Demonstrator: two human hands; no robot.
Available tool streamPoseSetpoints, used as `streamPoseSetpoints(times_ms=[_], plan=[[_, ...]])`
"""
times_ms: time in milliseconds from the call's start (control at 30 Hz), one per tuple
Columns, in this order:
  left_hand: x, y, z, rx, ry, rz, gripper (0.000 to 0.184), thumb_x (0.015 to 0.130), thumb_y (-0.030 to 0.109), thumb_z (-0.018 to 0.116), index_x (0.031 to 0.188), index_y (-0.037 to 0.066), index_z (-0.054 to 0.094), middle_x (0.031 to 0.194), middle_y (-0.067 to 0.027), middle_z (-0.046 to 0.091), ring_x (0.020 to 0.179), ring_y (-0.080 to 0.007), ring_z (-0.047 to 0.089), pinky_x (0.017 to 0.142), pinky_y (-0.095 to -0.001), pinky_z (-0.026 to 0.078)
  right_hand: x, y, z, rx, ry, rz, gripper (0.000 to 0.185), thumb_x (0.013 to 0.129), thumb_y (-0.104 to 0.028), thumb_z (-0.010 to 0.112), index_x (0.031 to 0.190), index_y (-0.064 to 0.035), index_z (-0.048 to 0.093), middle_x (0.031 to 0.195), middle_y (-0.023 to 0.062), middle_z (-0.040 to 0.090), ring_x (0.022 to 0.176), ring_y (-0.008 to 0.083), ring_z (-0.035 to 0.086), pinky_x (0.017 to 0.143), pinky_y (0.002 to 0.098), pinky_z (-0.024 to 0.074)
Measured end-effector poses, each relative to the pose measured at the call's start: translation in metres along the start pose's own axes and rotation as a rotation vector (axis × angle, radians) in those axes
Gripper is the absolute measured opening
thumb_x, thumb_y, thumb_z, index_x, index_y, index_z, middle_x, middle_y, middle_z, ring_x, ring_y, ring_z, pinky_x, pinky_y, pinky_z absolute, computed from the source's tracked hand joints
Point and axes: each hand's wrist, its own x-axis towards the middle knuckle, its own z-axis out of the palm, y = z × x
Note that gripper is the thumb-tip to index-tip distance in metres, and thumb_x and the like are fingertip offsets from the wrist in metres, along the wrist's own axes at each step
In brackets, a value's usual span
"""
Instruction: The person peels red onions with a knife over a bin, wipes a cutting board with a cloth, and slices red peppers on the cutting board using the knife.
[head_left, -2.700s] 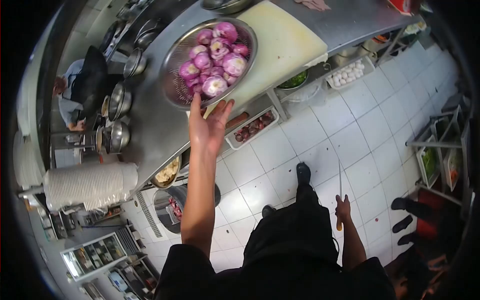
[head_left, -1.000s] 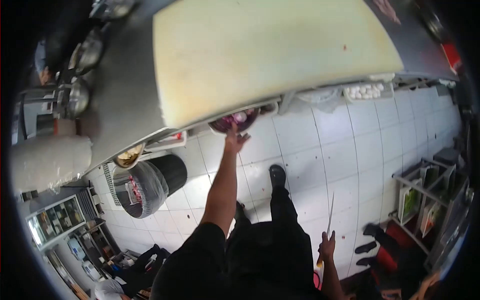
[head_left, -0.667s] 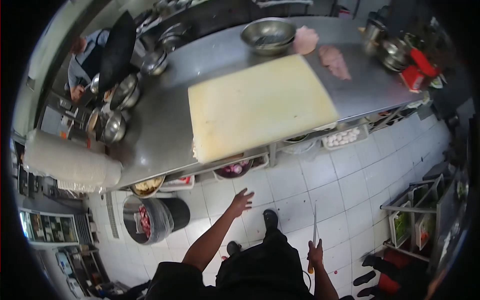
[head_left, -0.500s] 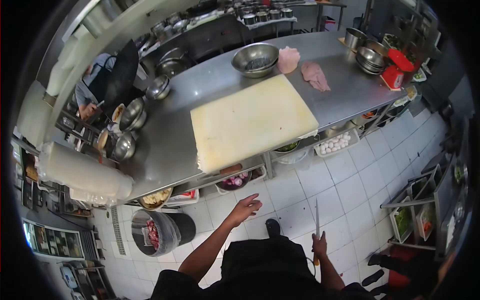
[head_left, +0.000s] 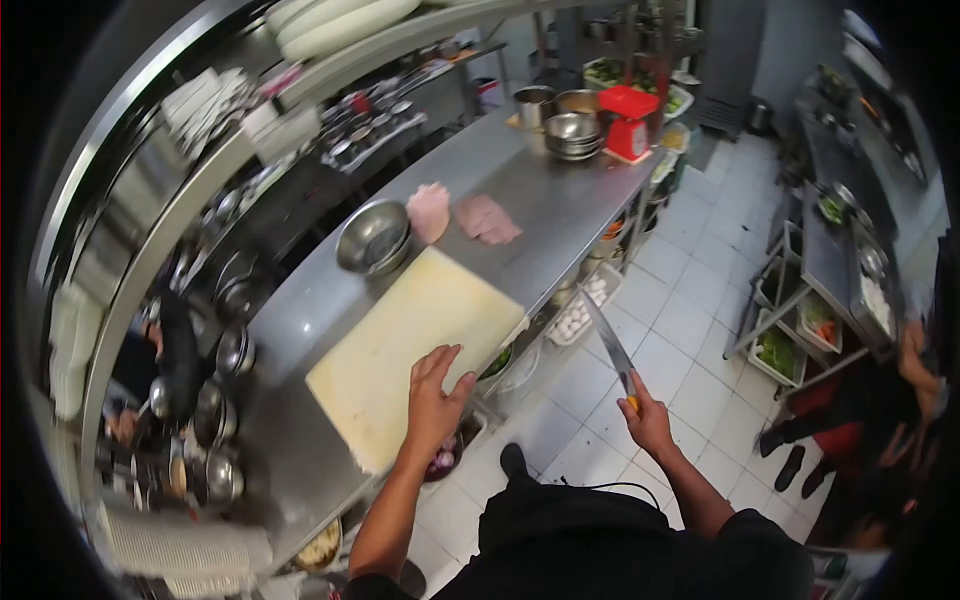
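My left hand (head_left: 437,395) is open, fingers spread, over the near right part of a pale cutting board (head_left: 400,310); I cannot tell if it touches. In my right hand (head_left: 648,415) is a kitchen knife (head_left: 609,335) with an orange handle, its blade pointing up and away over the floor. Past the board stands a steel bowl (head_left: 374,238) with something dark inside. Two flat pieces of pale pink raw meat lie on the steel counter beside it: one piece (head_left: 429,212) against the bowl, another piece (head_left: 488,219) to its right.
A red scale (head_left: 628,124) and stacked steel bowls (head_left: 573,135) stand at the counter's far end. Below the counter is a tray of eggs (head_left: 580,312). Other people (head_left: 860,420) are at right and behind the counter at left. Tiled floor (head_left: 680,300) runs along the right.
My view has turned to the right. My left hand has moved forward from above the floor to the cutting board. The knife, still in my right hand, has been raised forward.
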Motion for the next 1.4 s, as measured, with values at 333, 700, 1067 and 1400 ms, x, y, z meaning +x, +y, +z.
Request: streamPoseSetpoints(times_ms=[333,700,1067,1400], plan=[[0.221,-0.050,0.095,0.143,-0.247,0.438,0.049,0.085,0.015,0.070,0.131,0.003,0.059,0.132,-0.0203,0.058,0.123,-0.0386,0.051,0.105,-0.0416,0.042,0.058,-0.060,-0.028,0.007,0.140,0.054,0.070,0.091,-0.025,0.068,0.152,-0.0180,0.035,0.084,0.0220,0.068,0.078,0.0410,0.068,0.073,0.0432,0.0537],[0.402,-0.157,0.267,0.411,-0.154,0.007,0.060,0.074,0.025,0.069,0.130,0.006,0.058,0.133,-0.0214,0.054,0.129,-0.0412,0.044,0.110,-0.0469,0.034,0.175,0.030,-0.095,0.129,0.143,0.061,0.070,0.089,-0.021,0.071,0.151,-0.0143,0.038,0.083,0.0224,0.068,0.074,0.0396,0.068,0.069,0.0434,0.0535],[0.349,-0.119,0.239,-0.561,0.283,-0.443,0.009,0.092,0.009,0.062,0.100,0.005,0.063,0.099,-0.0100,0.064,0.103,-0.0235,0.061,0.089,-0.0406,0.051,0.324,0.024,-0.131,0.191,-0.061,-0.145,0.080,0.092,-0.011,0.062,0.157,-0.0093,0.016,0.082,0.0267,0.067,0.073,0.0407,0.068,0.068,0.0433,0.0527],[0.259,0.071,0.263,-1.232,0.586,-0.610,0.016,0.089,0.001,0.066,0.102,0.006,0.059,0.090,-0.0022,0.062,0.075,-0.0113,0.061,0.061,-0.0262,0.052,0.370,-0.105,-0.021,0.142,-0.319,-0.660,0.099,0.086,-0.003,0.062,0.156,-0.0064,-0.007,0.088,0.0257,0.068,0.079,0.0444,0.067,0.071,0.0466,0.0521]])
